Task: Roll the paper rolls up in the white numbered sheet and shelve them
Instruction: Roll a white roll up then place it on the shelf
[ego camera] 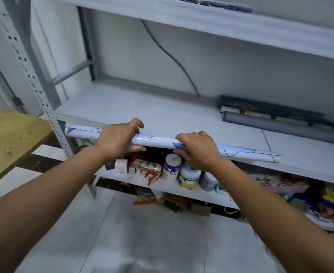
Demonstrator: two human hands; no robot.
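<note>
Hands: left (119, 137) & right (198, 149) grip rolled sheet (156, 139), long axis left-right along shelf (182, 115) edge.

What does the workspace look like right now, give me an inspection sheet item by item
Surface: pale shelf board, middle level of a metal rack.
Job's things: rolled white sheet with line markings, along the board's front edge.
Clutter: dark rolls at the board's back right; jars and cartons on the shelf below.
Grips: left hand and right hand both curled round the sheet.
Cables: black cable down the back wall.
Surroundings: wooden table left; tiled floor.
</note>
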